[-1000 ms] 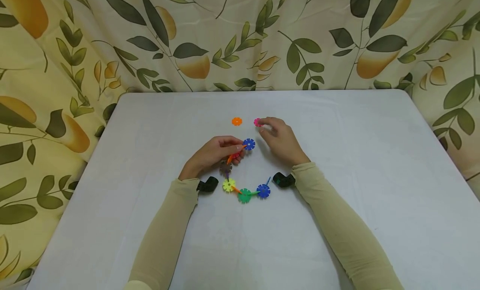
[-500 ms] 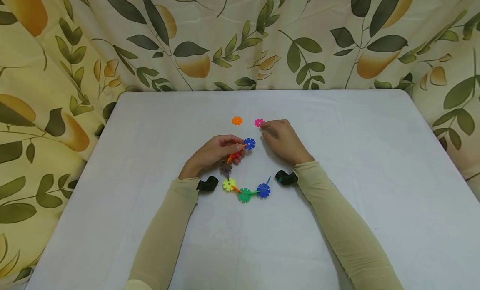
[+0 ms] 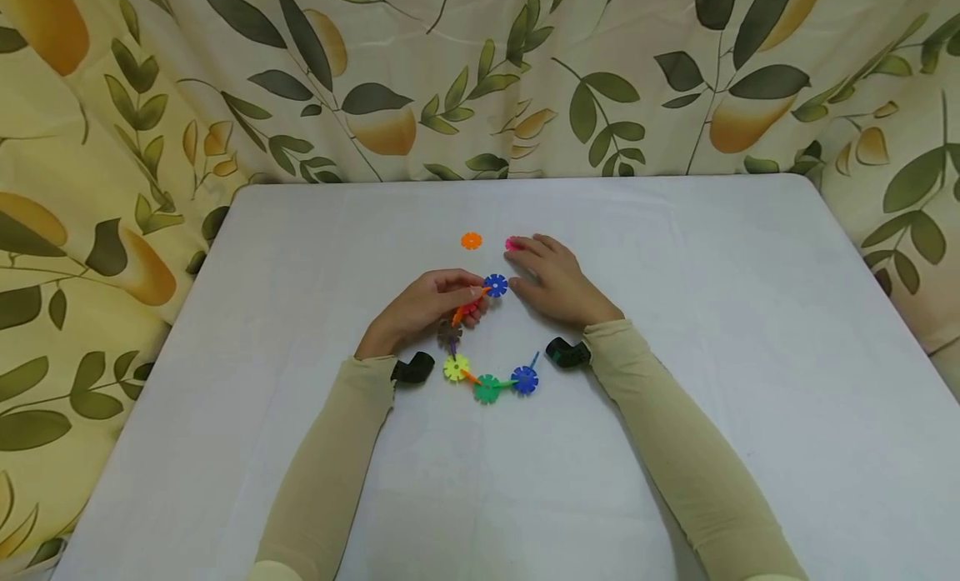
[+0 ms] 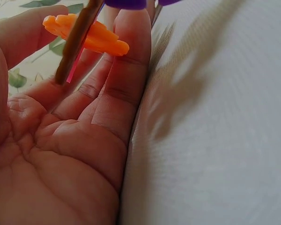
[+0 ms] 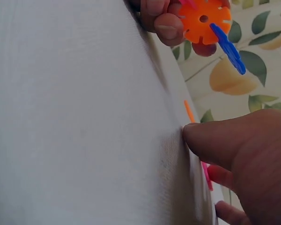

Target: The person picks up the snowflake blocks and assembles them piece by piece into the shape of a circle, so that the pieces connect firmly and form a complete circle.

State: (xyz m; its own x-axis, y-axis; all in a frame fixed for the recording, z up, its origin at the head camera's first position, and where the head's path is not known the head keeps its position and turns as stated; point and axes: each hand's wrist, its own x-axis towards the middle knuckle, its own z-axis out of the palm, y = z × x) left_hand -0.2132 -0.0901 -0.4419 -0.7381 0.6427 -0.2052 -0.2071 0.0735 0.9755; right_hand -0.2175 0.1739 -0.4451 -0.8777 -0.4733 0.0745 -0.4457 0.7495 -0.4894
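A chain of slotted, flower-shaped plastic discs curves over the white table, including a yellow disc (image 3: 455, 368), a green disc (image 3: 487, 389) and a dark blue disc (image 3: 525, 381) at the near end. My left hand (image 3: 416, 313) pinches the chain's far part, beside the blue end disc (image 3: 496, 285); in the right wrist view an orange disc (image 5: 203, 21) joins that blue one. A loose pink disc (image 3: 512, 243) lies partly hidden under the fingers of my right hand (image 3: 558, 285), which spread over it. Whether they touch it is unclear.
A loose orange disc (image 3: 471, 241) lies left of the pink one. Black wrist cameras (image 3: 567, 353) sit at both wrists. Behind the white table (image 3: 712, 256) hangs a leaf-patterned curtain (image 3: 450, 64).
My right hand draws back slightly with bent fingers, then stretches them forward over the pink disc again. My left hand keeps its hold on the chain, almost still.
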